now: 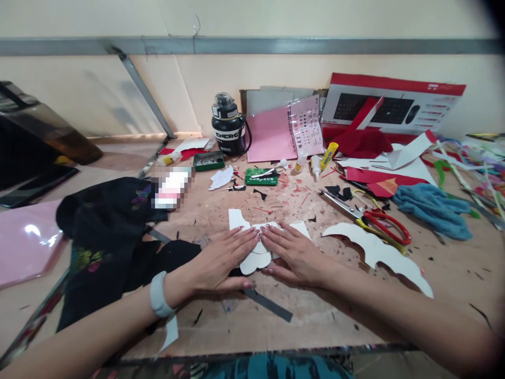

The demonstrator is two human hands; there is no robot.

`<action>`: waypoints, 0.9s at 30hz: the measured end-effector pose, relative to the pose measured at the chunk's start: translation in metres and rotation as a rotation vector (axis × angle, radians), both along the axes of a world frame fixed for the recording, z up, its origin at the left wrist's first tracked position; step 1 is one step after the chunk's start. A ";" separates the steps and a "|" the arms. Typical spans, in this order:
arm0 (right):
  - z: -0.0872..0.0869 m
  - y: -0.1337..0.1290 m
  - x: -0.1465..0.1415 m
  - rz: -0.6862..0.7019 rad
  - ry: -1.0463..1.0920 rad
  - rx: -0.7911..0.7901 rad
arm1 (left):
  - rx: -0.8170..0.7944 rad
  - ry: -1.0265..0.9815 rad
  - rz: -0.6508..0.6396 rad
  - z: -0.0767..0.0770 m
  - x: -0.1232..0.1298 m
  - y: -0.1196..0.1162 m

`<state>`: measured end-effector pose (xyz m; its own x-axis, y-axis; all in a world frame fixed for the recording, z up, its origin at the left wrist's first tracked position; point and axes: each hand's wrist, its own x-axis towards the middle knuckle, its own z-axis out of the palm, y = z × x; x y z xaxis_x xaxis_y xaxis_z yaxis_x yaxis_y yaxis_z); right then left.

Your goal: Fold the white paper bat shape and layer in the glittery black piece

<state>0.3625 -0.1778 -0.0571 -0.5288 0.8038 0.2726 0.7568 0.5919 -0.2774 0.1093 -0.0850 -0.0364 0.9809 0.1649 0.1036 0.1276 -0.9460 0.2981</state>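
Observation:
My left hand (226,255) lies flat on a white cut-out piece (255,261) with rounded lobes, fingers stretched out. From the other side my right hand (294,252) presses on the same piece, its fingers extended and the thumb apart. The fingertips of both hands nearly meet over it. Whether the piece is paper or felt I cannot tell. Other white parts stick out above and beside the hands. Under my left hand runs a dark grey strip (272,306). To the right lies a white scalloped cut-out (379,252), beside red-handled scissors (384,225).
Black cloth (106,226) covers the left side. Behind the hands stand a black bottle (229,129), a green tin lid (261,177), a yellow glue stick (329,156) and small glue bottles. Red scraps (365,176) and a blue cloth (432,209) lie right. Black snippets litter the table (315,326).

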 end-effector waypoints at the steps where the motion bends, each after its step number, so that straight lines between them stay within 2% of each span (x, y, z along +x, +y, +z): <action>1: 0.000 0.000 0.000 0.001 -0.001 0.001 | 0.000 -0.004 -0.003 0.000 0.000 0.000; 15: 0.001 -0.001 0.000 0.001 -0.013 -0.016 | 0.029 -0.015 -0.047 0.000 0.007 0.009; 23: -0.010 -0.001 0.001 -0.014 0.025 0.017 | -0.014 -0.032 -0.023 0.011 0.015 0.011; 27: -0.013 0.000 0.001 -0.016 0.011 0.041 | 0.039 -0.057 -0.003 0.010 0.022 0.014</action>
<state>0.3639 -0.1783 -0.0700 -0.5130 0.8000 0.3113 0.7631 0.5911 -0.2614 0.1314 -0.0709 -0.0269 0.9737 0.1569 0.1651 0.1088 -0.9572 0.2681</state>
